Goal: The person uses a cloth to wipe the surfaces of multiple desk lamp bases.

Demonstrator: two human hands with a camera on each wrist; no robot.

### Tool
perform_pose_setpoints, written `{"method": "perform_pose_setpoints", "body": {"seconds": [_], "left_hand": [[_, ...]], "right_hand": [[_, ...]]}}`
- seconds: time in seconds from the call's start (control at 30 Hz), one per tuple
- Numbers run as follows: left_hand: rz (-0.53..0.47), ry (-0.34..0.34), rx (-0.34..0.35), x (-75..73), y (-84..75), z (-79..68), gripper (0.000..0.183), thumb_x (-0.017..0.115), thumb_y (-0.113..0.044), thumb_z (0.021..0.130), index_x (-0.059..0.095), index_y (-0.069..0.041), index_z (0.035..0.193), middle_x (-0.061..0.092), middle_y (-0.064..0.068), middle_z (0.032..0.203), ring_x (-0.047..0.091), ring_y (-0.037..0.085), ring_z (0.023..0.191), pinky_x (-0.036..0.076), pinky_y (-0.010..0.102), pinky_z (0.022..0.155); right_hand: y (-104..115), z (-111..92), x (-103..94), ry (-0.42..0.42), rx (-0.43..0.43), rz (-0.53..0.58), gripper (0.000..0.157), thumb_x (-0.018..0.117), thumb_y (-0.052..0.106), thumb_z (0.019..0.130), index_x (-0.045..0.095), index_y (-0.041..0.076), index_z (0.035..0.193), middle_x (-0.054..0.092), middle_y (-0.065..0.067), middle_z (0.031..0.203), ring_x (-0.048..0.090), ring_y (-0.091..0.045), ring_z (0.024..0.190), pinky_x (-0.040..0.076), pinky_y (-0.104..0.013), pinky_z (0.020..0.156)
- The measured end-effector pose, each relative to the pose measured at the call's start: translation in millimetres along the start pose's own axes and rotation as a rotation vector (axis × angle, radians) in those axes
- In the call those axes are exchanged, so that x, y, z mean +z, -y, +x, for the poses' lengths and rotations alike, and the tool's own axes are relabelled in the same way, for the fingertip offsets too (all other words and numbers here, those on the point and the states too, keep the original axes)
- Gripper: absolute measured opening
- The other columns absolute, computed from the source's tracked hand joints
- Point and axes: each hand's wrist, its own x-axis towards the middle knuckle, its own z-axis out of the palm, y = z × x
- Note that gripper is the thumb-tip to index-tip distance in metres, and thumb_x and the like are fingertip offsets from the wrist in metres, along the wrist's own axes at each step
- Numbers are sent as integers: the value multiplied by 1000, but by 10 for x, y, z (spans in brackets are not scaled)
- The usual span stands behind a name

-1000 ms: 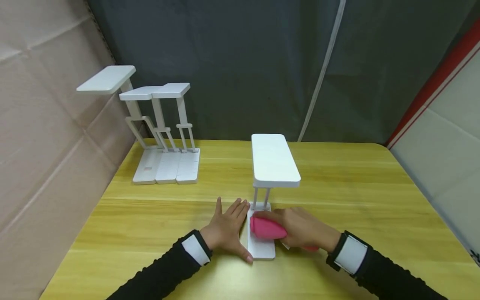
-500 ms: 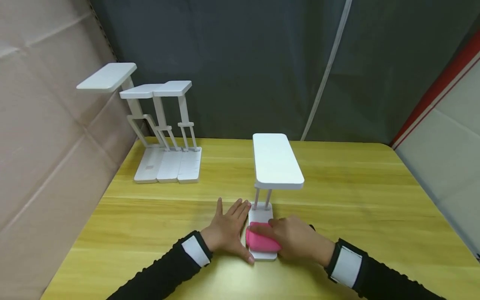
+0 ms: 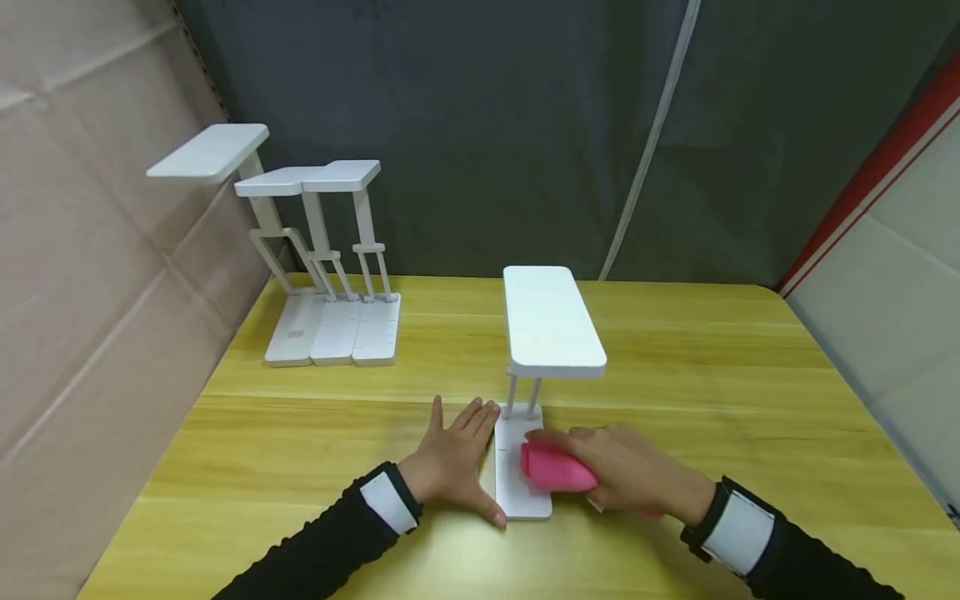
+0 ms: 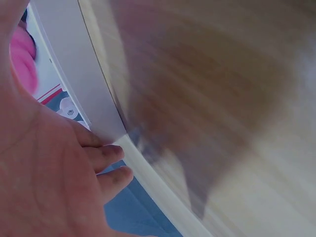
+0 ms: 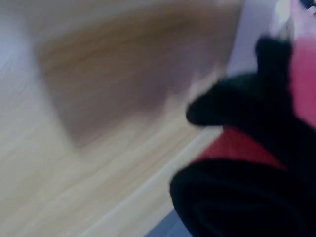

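Observation:
In the head view a white folding stand, which looks like a desk lamp with a flat top panel on thin legs, stands before me. Along the left edge of its white base lies my left hand, fingers spread; they touch the base's side in the left wrist view. My right hand grips a folded pink cloth over the base's right edge. Part of the cloth is hidden under the palm. The right wrist view is dark and blurred, with pink cloth between black finger shapes.
Several similar white stands stand side by side at the back left of the wooden table. A dark curtain hangs behind the table, a pale cloth wall on the left.
My right hand slid the pink cloth down and toward the front of the base, then back up and rightward to its right edge. The left hand stayed in place.

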Motion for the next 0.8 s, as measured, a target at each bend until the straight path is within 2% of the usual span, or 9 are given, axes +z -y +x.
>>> {"method": "perform_pose_setpoints", "body": {"seconds": [0.07,0.17,0.33,0.5,0.7,0.77,0.8], "left_hand": [[6,2,-2,1,2,-6,132,53,-87,49,6,-7,142,12,8,149,7,23,136,0,67,99],[17,5,-5,5,4,-9,131,52,-88,50,6,-7,142,12,8,149,7,23,136,0,67,99],[23,4,-6,2,4,-3,132,52,-88,50,5,-7,142,11,7,149,7,23,136,0,67,99],[22,19,-8,-19,-9,1,132,52,-88,49,5,-7,142,11,7,149,6,23,136,-1,67,99],[10,19,-3,-24,-4,6,132,53,-87,50,4,-7,142,11,8,149,5,23,136,-1,67,99],[2,17,-4,-21,-3,8,132,53,-87,50,5,-6,142,11,8,149,6,23,136,-1,68,99],[-7,16,-3,-17,-4,8,132,54,-86,50,5,-6,142,12,8,149,7,23,135,-1,68,98]], "right_hand": [[-73,36,43,-43,51,-56,79,73,19,68,33,33,134,55,7,87,44,-4,59,42,-24,51],[-152,74,128,-89,81,-117,74,72,25,72,33,31,135,54,5,86,43,-5,57,41,-23,50],[-206,44,208,-95,52,-105,75,73,25,70,35,31,134,53,9,86,43,-4,57,42,-25,52],[-131,-121,227,-28,-23,34,75,73,20,68,37,36,131,53,15,92,47,-1,67,46,-27,58],[2,-319,245,59,-150,184,72,72,13,65,41,36,126,55,16,104,50,3,80,45,-23,62],[2,-357,218,51,-156,204,73,72,14,64,41,35,126,56,14,108,50,1,82,45,-23,63],[-18,-363,199,38,-133,219,75,73,14,62,40,34,127,57,12,110,51,0,83,45,-24,63]]}}
